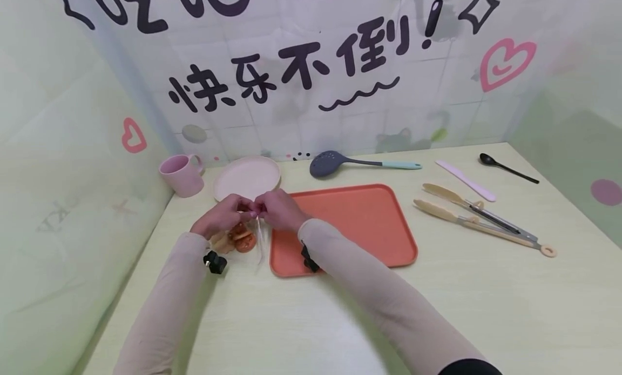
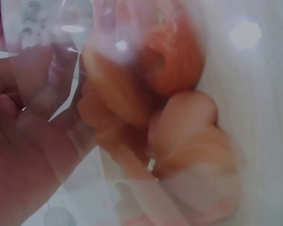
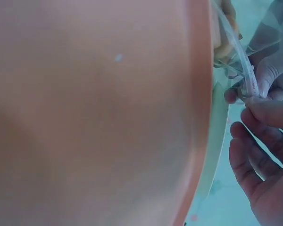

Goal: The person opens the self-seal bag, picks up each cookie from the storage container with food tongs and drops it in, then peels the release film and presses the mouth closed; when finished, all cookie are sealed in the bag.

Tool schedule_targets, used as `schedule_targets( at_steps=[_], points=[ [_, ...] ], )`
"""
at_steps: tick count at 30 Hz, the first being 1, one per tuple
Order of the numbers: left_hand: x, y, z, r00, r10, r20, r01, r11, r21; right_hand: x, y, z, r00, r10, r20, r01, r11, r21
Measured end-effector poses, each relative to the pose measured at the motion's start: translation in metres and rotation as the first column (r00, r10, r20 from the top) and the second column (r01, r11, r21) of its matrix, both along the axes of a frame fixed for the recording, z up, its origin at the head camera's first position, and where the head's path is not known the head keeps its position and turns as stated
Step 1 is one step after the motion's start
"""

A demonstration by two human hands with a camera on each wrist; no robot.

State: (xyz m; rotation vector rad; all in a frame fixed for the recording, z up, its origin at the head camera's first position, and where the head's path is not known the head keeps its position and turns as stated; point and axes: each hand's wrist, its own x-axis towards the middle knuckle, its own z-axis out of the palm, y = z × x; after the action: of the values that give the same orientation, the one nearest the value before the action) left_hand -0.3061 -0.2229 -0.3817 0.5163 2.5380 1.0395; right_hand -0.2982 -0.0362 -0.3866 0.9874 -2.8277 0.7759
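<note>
A clear plastic zip bag (image 1: 259, 248) lies at the left of the orange tray, holding several orange and tan food-like pieces (image 1: 244, 242). My left hand (image 1: 224, 215) pinches the bag's top edge near a small pink part. Close against it, my right hand (image 1: 282, 208) pinches the same edge between thumb and finger, its other fingers loosely bent in the right wrist view. There the bag's whitish closure strip (image 3: 239, 52) runs up to the fingertips. In the left wrist view the round and folded pieces (image 2: 179, 61) show blurred through the film.
Beside the bag is the orange tray (image 1: 350, 218). Behind stand a pink mug (image 1: 182, 176) and a pink plate (image 1: 248, 178). A slotted spoon (image 1: 328, 164), a pink knife (image 1: 466, 180), a black spoon (image 1: 507, 167) and tongs (image 1: 486, 223) lie at the back and right.
</note>
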Motion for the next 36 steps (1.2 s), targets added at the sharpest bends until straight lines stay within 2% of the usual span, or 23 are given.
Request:
schedule_targets(
  at_steps=[7,9,14,18,24,32,36],
  points=[
    [-0.002,0.000,-0.004,0.998,0.051,-0.048,-0.052,0.999,-0.006,0.005,0.000,0.000,0.988,0.081,-0.134,-0.069,0.993,0.093],
    [-0.002,-0.002,-0.005,0.995,0.074,-0.074,-0.075,0.997,-0.015,0.007,0.003,0.000,0.983,0.106,-0.147,-0.093,0.992,0.089],
    [0.004,-0.004,-0.002,0.991,0.112,-0.069,-0.114,0.993,-0.033,0.010,0.013,0.003,0.978,0.131,-0.159,-0.125,0.991,0.050],
    [0.005,0.001,0.004,0.995,0.082,-0.062,-0.084,0.996,-0.028,0.010,0.021,0.007,0.988,0.097,-0.123,-0.098,0.995,-0.003],
    [0.002,0.001,0.003,0.997,0.065,-0.040,-0.066,0.997,-0.033,0.010,0.024,0.012,0.998,0.056,-0.032,-0.058,0.994,-0.090],
    [-0.002,-0.003,0.000,0.997,-0.032,-0.071,0.031,0.999,-0.024,0.002,0.008,0.005,0.993,0.117,0.028,-0.112,0.984,-0.137],
    [-0.001,-0.003,0.002,0.997,-0.062,-0.037,0.063,0.998,0.017,-0.001,0.007,-0.001,0.994,0.105,0.039,-0.099,0.987,-0.128]
  ],
)
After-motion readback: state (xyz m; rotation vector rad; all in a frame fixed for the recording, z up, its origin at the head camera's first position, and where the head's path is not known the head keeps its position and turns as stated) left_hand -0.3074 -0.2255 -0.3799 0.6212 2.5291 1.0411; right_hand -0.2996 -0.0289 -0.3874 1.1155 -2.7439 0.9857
